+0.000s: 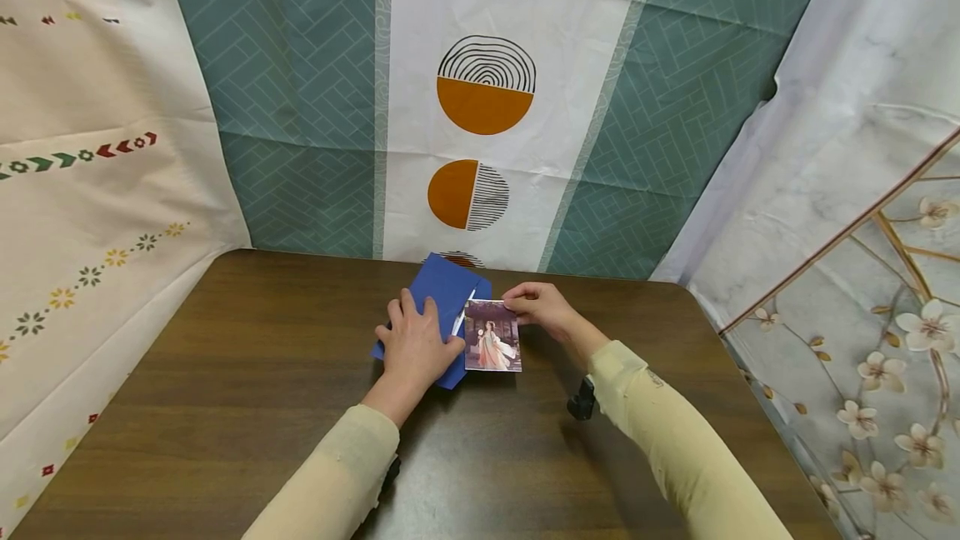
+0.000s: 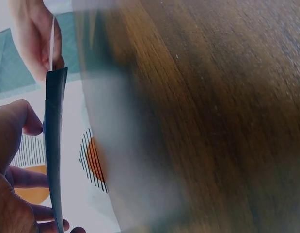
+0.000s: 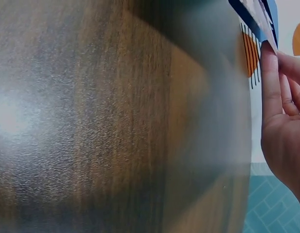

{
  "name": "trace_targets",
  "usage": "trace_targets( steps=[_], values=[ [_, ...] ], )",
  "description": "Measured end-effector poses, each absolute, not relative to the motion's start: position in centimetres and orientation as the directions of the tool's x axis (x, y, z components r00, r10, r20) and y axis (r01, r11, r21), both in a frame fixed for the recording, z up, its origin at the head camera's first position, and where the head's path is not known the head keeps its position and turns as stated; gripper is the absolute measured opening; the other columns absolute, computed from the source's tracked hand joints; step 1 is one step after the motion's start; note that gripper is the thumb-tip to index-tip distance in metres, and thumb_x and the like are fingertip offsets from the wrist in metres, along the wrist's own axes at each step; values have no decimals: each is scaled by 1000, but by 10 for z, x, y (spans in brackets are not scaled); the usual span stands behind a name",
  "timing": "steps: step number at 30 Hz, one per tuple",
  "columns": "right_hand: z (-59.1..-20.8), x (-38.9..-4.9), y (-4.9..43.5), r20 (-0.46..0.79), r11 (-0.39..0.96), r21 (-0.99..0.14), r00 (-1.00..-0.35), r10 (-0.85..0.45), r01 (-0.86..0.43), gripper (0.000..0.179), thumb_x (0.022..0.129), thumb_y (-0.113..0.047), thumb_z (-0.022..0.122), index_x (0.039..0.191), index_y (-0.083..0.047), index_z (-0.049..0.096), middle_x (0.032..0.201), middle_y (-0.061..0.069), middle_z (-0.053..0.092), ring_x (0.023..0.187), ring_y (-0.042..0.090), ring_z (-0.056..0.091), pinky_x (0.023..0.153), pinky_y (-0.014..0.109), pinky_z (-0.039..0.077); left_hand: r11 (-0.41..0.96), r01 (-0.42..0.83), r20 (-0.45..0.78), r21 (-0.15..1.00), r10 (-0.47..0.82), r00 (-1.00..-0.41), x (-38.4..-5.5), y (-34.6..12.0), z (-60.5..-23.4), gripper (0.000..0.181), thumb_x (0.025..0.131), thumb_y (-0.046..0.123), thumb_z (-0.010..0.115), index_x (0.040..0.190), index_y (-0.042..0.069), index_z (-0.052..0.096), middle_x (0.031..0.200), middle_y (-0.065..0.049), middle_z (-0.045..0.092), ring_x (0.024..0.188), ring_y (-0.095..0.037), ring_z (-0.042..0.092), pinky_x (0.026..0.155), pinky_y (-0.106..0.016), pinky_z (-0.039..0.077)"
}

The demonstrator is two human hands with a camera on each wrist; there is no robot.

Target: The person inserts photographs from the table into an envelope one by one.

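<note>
My left hand [image 1: 416,344] holds a blue envelope [image 1: 444,280], fingers spread across its face. In the left wrist view the envelope [image 2: 53,141] appears edge-on, and some fingertips reach past its edge. My right hand [image 1: 549,311] pinches a picture card [image 1: 492,340] by its upper right corner, between thumb and fingers. The card shows a figure in a long pale robe on a dark purple ground. Its left side lies against the envelope's open side, where white shows inside. In the right wrist view only a corner of the card [image 3: 266,22] appears, above the fingertips.
A brown wooden table [image 1: 300,440] spreads below both hands. Behind it hangs a green and white curtain [image 1: 300,90] with orange circles. Patterned cloths hang at the left [image 1: 97,190] and right [image 1: 862,273]. A black wrist camera [image 1: 581,400] sits by the right sleeve.
</note>
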State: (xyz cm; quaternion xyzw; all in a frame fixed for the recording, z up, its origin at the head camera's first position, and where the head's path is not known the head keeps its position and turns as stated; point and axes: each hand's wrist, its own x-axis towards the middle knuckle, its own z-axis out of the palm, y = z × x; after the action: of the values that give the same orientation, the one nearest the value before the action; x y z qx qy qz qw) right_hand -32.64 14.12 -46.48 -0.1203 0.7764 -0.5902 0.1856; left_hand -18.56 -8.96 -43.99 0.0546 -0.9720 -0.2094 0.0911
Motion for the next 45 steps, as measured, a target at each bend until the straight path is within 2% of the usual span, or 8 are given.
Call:
trace_targets(
  steps=[5,12,19,28,38,45],
  values=[
    [-461,-328,137,-124,335,-942,-912,-392,-16,16,100,-4,73,112,6,76,94,5,75,76,14,67,68,26,60,906,-60,167,419,-142,-976,-185,-89,-438,85,90,49,78,152,-5,54,162,-39,33,144,-55,35,98,-78,42],
    [-456,-329,127,-56,231,-973,-932,-357,-30,20,101,-2,71,116,11,74,92,0,74,83,11,68,71,26,61,906,-58,162,419,-138,-977,-185,-89,-437,86,91,51,77,152,-5,54,162,-39,32,145,-55,34,98,-77,43],
    [-458,-325,115,-30,179,-983,-954,-298,-25,23,100,-1,71,118,14,71,84,-2,70,78,8,66,69,24,61,903,-55,170,427,-140,-975,-185,-88,-437,83,93,49,74,152,-5,54,162,-39,33,145,-55,34,97,-77,43],
    [-463,-319,100,-11,127,-992,-970,-243,-20,21,101,-3,72,116,11,72,86,0,71,77,9,68,67,24,61,906,-60,173,419,-145,-974,-185,-86,-435,82,92,48,76,151,-4,55,161,-38,34,143,-55,36,98,-77,44],
    [-461,-318,103,-31,85,-996,-951,-307,5,26,104,-5,68,121,14,67,94,5,72,79,13,73,73,32,64,902,-62,177,426,-151,-973,-186,-89,-437,82,92,47,76,151,-5,55,161,-38,34,144,-55,36,97,-76,44],
    [-459,-315,114,-49,82,-996,-938,-342,23,27,106,0,63,124,20,62,90,7,72,74,15,74,75,36,65,896,-64,178,440,-157,-972,-187,-90,-437,82,92,47,76,152,-4,54,162,-38,33,144,-55,35,98,-77,43]
  ],
)
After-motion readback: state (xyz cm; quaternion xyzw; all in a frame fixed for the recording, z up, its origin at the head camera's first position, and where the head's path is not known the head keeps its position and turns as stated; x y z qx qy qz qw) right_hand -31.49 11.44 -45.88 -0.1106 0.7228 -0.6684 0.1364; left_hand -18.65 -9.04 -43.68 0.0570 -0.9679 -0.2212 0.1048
